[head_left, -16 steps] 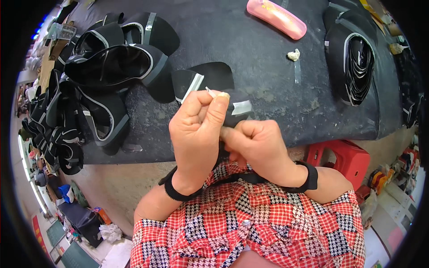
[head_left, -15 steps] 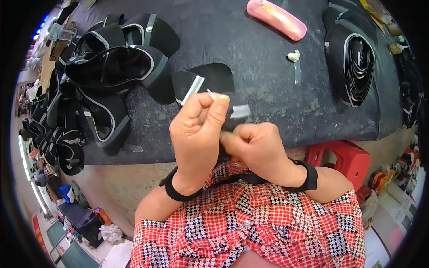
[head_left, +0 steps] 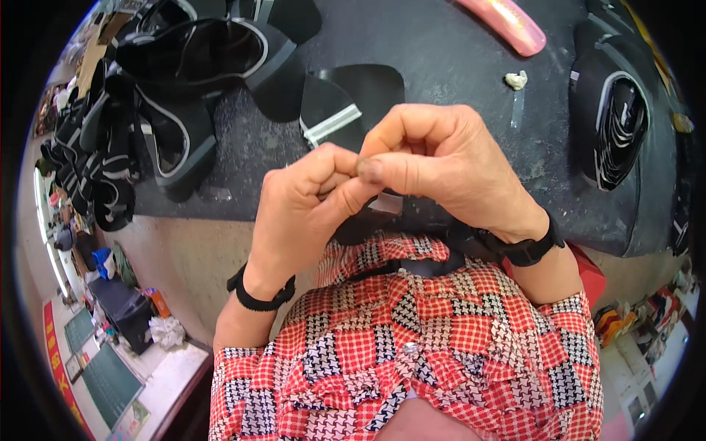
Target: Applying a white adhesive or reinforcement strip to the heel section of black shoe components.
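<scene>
Black flat piece (head_left: 368, 220) with a pale strip on it sits low between both hands, just above the dark worktable's (head_left: 456, 81) near edge, mostly hidden behind the fingers. On the table's left lies a heap of black shoe uppers (head_left: 176, 81), with another stack (head_left: 614, 117) at the right. Left hand (head_left: 305, 213) is curled closed around the piece; right hand (head_left: 441, 165) pinches narrowly, its thumb tip meeting the left fingers. Behind them lie a loose black cut piece (head_left: 346, 103), a pink bar (head_left: 507, 26) and a small pale lump (head_left: 516, 79).
</scene>
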The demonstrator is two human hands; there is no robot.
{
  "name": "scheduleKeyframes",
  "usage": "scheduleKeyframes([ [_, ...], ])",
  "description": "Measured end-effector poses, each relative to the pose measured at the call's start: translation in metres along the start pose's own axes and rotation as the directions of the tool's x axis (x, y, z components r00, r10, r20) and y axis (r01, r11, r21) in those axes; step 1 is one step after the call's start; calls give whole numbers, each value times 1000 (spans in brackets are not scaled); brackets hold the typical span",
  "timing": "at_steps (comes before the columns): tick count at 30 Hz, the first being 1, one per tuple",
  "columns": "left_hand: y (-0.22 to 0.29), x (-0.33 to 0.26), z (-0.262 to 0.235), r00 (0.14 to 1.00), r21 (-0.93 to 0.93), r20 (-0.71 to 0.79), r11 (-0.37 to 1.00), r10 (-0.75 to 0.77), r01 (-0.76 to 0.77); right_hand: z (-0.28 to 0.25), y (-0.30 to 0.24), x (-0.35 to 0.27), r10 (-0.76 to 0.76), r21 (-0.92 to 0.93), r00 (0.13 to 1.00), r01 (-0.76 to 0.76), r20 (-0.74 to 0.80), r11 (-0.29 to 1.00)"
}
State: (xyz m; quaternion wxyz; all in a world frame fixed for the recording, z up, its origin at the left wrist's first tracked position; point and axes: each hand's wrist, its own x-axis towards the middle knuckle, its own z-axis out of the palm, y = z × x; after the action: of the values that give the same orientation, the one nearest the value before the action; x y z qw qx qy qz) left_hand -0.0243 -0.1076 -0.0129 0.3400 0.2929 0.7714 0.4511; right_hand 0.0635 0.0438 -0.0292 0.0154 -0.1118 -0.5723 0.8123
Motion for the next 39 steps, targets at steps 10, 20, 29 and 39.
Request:
scheduleKeyframes([
  [10,-21,-26,-22,999,-270,53,963,-7,21,15,-1,-2,-26,-134,999,32,45,991],
  [20,-21,-42,-22,991,-438,-78,896,-112,67,36,-1,9,-377,-450,893,450,245,771],
  [29,-30,-36,-35,997,-307,-80,951,6,-31,33,-6,24,162,-257,986,-151,24,955],
  [39,-29,-34,-46,999,-336,-25,942,-35,24,40,10,24,132,-137,991,-130,1,982],
])
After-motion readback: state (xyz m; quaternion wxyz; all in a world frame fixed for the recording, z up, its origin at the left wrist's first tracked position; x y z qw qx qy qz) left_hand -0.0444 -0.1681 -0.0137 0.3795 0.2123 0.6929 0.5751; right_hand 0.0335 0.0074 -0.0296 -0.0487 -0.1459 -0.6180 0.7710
